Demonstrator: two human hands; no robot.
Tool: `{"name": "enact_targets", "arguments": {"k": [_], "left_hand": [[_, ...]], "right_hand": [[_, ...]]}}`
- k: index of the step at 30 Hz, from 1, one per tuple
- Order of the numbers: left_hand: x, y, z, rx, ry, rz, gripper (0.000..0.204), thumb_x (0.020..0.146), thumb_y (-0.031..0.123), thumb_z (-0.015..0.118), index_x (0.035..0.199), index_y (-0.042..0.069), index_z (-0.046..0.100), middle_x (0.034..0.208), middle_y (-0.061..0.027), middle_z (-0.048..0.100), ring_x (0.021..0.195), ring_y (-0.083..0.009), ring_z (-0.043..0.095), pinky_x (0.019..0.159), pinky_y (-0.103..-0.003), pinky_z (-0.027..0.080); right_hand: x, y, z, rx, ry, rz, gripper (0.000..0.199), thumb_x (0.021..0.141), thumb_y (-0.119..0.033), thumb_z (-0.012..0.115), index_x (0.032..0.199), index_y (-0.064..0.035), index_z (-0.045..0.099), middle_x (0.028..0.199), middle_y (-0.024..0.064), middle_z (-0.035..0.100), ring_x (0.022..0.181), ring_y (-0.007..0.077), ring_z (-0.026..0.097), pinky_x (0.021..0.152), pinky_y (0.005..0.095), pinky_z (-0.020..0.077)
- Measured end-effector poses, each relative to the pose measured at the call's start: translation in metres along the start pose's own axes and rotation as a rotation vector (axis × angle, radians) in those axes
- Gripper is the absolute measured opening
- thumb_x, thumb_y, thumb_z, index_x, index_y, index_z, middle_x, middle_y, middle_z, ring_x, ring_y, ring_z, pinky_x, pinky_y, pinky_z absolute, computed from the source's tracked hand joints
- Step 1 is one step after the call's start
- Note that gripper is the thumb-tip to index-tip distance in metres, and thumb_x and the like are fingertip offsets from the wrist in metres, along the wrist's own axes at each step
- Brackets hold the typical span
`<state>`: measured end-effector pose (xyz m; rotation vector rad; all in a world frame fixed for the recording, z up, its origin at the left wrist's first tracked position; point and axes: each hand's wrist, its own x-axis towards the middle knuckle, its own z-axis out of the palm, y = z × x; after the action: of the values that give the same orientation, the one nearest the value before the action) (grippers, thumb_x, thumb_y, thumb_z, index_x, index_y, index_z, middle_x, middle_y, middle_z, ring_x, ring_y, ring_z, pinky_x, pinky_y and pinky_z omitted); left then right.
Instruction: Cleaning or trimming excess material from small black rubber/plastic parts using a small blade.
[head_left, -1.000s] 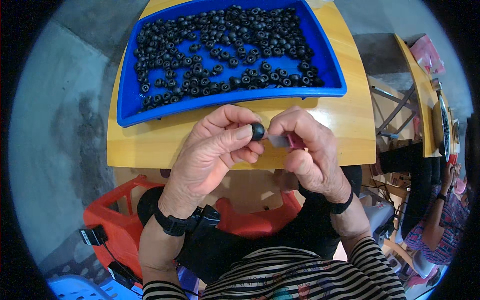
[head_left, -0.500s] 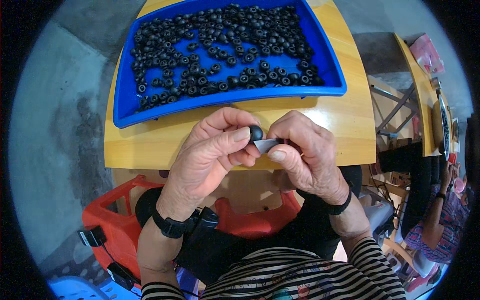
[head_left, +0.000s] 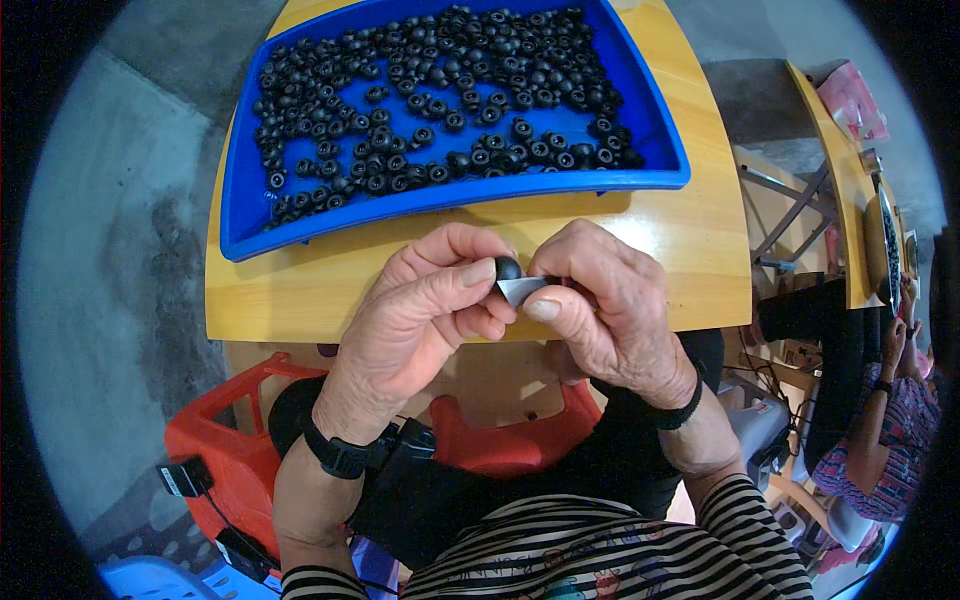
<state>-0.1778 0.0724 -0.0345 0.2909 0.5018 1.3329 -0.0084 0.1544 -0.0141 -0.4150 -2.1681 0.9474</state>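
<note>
A small, round black part (head_left: 508, 268), smooth on its domed side, is pinched between the thumb and fingers of my left hand (head_left: 405, 315). My right hand (head_left: 615, 315) grips a small knife, whose flat grey blade (head_left: 520, 288) lies against the part's edge; its handle is hidden in my fingers. Both hands are over the table's near edge. Just beyond them, a blue tray (head_left: 450, 191) holds a great many black parts (head_left: 480, 60), many showing a ringed hole.
The tray rests on a yellow wooden table (head_left: 685, 270). A red plastic chair (head_left: 225, 430) is at lower left, with a cable and small black boxes. At far right, a person (head_left: 880, 440) works by another table (head_left: 835, 190). A grey wall (head_left: 110, 230) runs along the left.
The knife blade has shifted a little to the left and turned against the black part. My hands otherwise stay in nearly the same place. At far right, the other person's hands have moved.
</note>
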Motion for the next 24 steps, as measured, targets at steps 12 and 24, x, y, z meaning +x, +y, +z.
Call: {"name": "enact_targets", "arguments": {"k": [12, 24], "left_hand": [[0.0, 0.001, -0.002, 0.04, 0.027, 0.001, 0.016, 0.087, 0.007, 0.053, 0.102, 0.001, 0.055, 0.09, -0.0099, 0.062, 0.074, -0.0152, 0.064, 0.063, -0.022, 0.055], [-0.002, -0.006, 0.003, 0.117, 0.033, 0.022, 0.015, 0.085, 0.009, 0.057, 0.099, 0.002, 0.058, 0.084, -0.0064, 0.062, 0.069, -0.0119, 0.061, 0.062, -0.022, 0.051]], "right_hand": [[0.002, -0.001, 0.001, -0.027, -0.01, 0.034, 0.018, 0.078, -0.016, 0.065, 0.076, -0.0011, 0.056, 0.065, 0.0101, 0.052, 0.06, 0.0265, 0.054, 0.052, 0.0337, 0.0425], [-0.003, 0.013, -0.009, 0.337, 0.166, 0.443, 0.017, 0.085, -0.016, 0.058, 0.078, -0.0006, 0.055, 0.067, -0.0001, 0.049, 0.063, 0.0091, 0.045, 0.056, 0.0255, 0.0382]]}}
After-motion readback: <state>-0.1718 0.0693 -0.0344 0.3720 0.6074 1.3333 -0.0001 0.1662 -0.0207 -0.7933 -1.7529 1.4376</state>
